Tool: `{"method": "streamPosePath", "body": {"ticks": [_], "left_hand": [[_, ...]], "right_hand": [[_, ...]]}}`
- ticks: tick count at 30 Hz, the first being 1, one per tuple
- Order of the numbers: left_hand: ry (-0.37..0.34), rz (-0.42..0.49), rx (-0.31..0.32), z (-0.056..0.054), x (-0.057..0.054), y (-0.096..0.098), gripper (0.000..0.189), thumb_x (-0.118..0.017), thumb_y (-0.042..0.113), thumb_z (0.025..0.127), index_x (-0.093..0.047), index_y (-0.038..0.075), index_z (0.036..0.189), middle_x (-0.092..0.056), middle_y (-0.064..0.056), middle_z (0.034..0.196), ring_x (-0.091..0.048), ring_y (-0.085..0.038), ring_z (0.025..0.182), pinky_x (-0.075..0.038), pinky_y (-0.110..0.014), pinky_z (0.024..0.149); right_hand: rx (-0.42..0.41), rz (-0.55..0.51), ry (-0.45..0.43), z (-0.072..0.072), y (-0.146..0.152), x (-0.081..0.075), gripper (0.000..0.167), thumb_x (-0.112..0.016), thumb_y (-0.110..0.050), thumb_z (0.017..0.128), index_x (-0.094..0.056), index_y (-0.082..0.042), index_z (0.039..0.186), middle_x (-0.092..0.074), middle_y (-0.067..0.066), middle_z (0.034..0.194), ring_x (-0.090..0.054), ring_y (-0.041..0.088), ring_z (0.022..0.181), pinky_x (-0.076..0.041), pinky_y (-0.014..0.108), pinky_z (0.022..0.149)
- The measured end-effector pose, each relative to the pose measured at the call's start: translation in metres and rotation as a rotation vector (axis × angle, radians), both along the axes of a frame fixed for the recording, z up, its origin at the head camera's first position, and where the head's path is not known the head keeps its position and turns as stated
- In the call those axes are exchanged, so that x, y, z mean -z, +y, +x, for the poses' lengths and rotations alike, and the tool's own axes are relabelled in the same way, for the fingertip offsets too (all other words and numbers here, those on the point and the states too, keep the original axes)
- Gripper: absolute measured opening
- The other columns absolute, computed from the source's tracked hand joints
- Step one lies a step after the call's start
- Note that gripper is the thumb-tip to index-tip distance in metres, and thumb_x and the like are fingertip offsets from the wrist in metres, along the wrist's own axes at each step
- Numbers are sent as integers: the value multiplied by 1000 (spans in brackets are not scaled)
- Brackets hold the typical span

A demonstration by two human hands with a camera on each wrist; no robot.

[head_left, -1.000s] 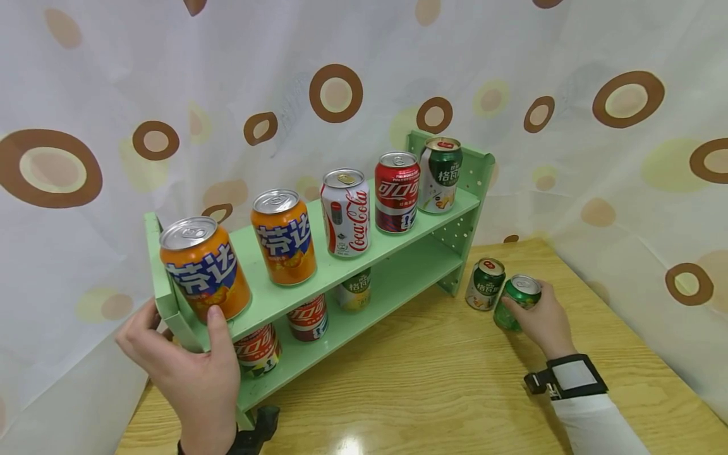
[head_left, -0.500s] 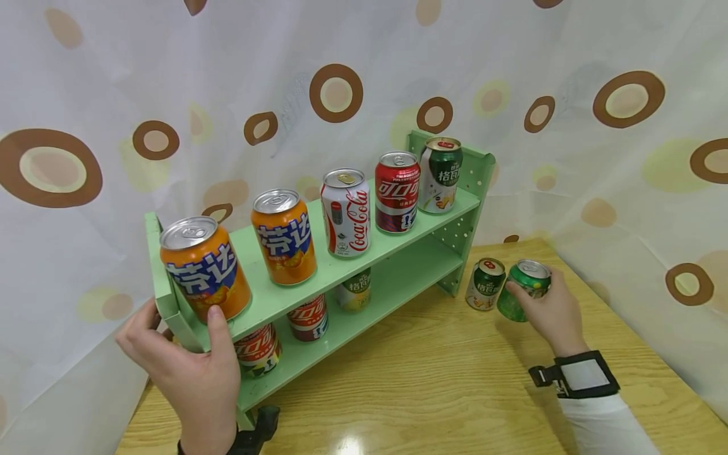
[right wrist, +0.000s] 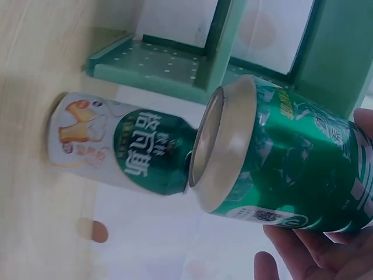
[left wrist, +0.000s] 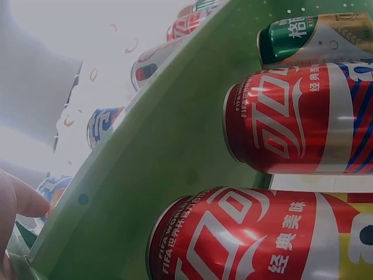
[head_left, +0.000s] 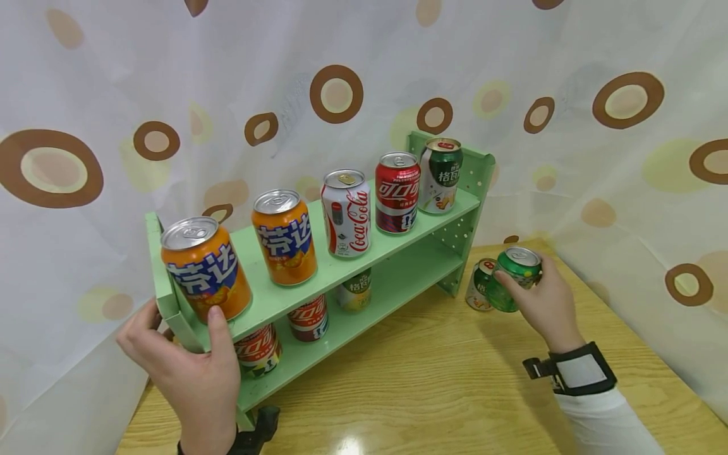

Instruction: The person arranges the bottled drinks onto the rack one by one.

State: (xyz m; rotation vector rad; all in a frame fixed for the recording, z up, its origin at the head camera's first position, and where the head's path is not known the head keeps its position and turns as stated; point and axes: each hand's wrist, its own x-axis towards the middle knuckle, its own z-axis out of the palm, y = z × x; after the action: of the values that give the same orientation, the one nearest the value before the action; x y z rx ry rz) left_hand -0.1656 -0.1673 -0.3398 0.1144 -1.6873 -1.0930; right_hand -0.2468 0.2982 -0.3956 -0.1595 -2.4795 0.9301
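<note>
My right hand grips a green soda can, held above the table. In the head view this can partly covers a green and white can standing behind it. The right wrist view shows the held can's silver bottom off the table. At the left end of a green two-tier shelf, my left hand holds the side panel and board edge. Its thumb lies by the foot of an orange can. Some left fingers are hidden behind the panel.
Along the top tier stand another orange can, a white Coca-Cola can, a red can and a green and white can. The lower tier bears red cans and another green-topped can. A patterned curtain hangs behind.
The right hand has lifted the green can, first up and rightward, then back left in front of the standing green and white can. The left hand has stayed at the shelf.
</note>
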Motion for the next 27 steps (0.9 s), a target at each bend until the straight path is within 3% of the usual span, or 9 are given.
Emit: {"method": "streamPosePath", "body": {"ticks": [15,27], "left_hand": [[2,-6,-2,0,0,-1,56,-68,7,87,-44,2,138,-30,17,130,-36,-6,130,-37,-22,99],[22,-17,-4,-1,0,-1,56,-69,9,87,-45,0,137,-30,16,129,-37,-6,129,-36,-22,98]], "right_hand": [[-79,32,47,-15,-29,-16,82,-72,-48,93,-42,3,150,-61,30,128,-63,45,108,-51,59,82],[-139,62,113,-33,-62,-22,80,-76,-46,91,-46,2,148,-67,26,116,-65,36,87,-51,44,69]]}}
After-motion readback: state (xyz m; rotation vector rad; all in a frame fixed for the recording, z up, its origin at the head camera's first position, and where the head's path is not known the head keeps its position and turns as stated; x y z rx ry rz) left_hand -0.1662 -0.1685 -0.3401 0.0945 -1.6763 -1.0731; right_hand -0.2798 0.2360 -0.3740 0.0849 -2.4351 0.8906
